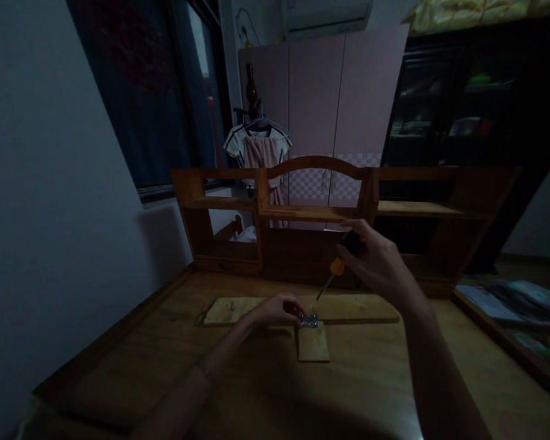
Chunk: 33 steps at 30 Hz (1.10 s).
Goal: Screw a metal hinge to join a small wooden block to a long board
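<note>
My right hand (pixel 376 260) is closed around the dark handle of a screwdriver (pixel 333 269) with an orange collar, its shaft slanting down to the left toward a small metal hinge (pixel 310 320). The hinge lies where a long wooden board (pixel 357 307) meets a small wooden block (pixel 313 343). My left hand (pixel 277 310) rests on the board just left of the hinge, fingers curled and touching it.
A wooden desk (pixel 376 379) carries a low wooden shelf unit (pixel 316 214) at the back. Papers or books (pixel 508 299) lie at the right edge. A wall stands close on the left; a pink wardrobe and hanging clothes are behind.
</note>
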### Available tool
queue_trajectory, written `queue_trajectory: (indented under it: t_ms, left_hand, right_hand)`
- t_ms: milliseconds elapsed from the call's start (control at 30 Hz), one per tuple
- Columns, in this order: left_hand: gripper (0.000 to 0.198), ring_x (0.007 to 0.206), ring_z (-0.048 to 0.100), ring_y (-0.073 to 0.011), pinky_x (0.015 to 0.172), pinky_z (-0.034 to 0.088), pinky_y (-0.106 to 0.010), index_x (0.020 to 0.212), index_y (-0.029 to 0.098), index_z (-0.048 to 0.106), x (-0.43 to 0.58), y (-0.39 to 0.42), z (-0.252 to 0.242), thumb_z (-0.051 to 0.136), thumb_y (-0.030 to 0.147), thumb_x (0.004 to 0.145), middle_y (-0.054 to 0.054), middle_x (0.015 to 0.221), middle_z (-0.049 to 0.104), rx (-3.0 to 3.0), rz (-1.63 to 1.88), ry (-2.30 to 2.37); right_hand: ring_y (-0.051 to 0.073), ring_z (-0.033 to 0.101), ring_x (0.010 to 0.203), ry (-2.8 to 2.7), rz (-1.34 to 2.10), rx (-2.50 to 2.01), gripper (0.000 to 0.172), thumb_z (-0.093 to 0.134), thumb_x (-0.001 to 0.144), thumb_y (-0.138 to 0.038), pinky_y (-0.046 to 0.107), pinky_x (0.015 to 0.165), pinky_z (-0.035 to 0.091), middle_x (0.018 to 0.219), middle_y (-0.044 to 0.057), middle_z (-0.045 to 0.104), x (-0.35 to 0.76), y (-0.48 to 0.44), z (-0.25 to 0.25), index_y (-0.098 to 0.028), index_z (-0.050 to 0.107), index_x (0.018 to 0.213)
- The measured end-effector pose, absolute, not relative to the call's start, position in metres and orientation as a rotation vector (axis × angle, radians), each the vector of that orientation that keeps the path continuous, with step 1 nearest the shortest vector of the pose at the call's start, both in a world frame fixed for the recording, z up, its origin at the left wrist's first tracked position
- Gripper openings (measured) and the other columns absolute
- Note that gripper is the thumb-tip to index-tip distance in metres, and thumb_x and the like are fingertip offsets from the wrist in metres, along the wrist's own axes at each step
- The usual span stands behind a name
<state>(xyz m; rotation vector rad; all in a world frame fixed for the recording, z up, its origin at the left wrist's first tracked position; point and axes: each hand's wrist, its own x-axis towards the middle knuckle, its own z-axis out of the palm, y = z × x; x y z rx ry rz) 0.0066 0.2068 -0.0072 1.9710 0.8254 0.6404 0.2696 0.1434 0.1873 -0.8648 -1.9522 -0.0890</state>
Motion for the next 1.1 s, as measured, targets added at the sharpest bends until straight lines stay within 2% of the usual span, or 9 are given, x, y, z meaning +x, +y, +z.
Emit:
queue_trajectory:
  t_ms: [167, 333, 633, 800, 1100]
  left_hand:
    - [0.033, 0.084, 0.057, -0.0161, 0.076, 0.041, -0.025, 0.093, 0.017, 0.075, 0.012, 0.204, -0.02, 0.08, 0.043, 0.073, -0.005, 0.085, 0.065, 2.287, 0.788, 0.798]
    - [0.02, 0.087, 0.056, -0.0163, 0.082, 0.038, -0.028, 0.087, 0.018, 0.072, 0.014, 0.199, -0.024, 0.077, 0.036, 0.079, -0.003, 0.085, 0.066, 2.393, 0.903, 0.806]
    - [0.011, 0.088, 0.053, -0.0165, 0.081, 0.037, -0.029, 0.085, 0.018, 0.069, 0.016, 0.193, -0.027, 0.074, 0.026, 0.08, -0.002, 0.084, 0.064, 2.448, 0.973, 0.894]
    - [0.012, 0.086, 0.052, -0.0172, 0.079, 0.038, -0.029, 0.084, 0.017, 0.069, 0.015, 0.195, -0.028, 0.075, 0.025, 0.078, -0.003, 0.083, 0.064, 2.46, 0.963, 0.879]
    - [0.013, 0.082, 0.053, -0.0167, 0.075, 0.038, -0.028, 0.081, 0.017, 0.068, 0.015, 0.195, -0.028, 0.074, 0.028, 0.079, -0.003, 0.079, 0.062, 2.442, 0.961, 0.892]
  right_hand:
    - [0.019, 0.056, 0.081, -2.162, 0.018, -0.891, 0.035, 0.062, 0.09, -0.016, 0.028, 0.071, 0.044, 0.105, 0.005, 0.057, 0.243, 0.153, 0.166, -0.022, 0.052, 0.123]
    - [0.019, 0.055, 0.08, -2.252, 0.057, -0.93, 0.036, 0.061, 0.092, -0.016, 0.029, 0.071, 0.045, 0.106, 0.006, 0.056, 0.228, 0.157, 0.157, -0.021, 0.05, 0.125]
    - [0.02, 0.054, 0.08, -2.285, 0.042, -0.973, 0.04, 0.066, 0.089, -0.013, 0.029, 0.072, 0.044, 0.102, 0.005, 0.056, 0.222, 0.162, 0.148, -0.021, 0.05, 0.125]
    - [0.019, 0.054, 0.082, -2.286, 0.045, -0.956, 0.038, 0.066, 0.09, -0.015, 0.029, 0.073, 0.044, 0.103, 0.005, 0.057, 0.221, 0.165, 0.145, -0.021, 0.05, 0.124]
    - [0.017, 0.053, 0.076, -2.29, 0.048, -0.917, 0.025, 0.064, 0.089, -0.015, 0.028, 0.071, 0.042, 0.096, 0.003, 0.056, 0.221, 0.165, 0.149, -0.019, 0.051, 0.11]
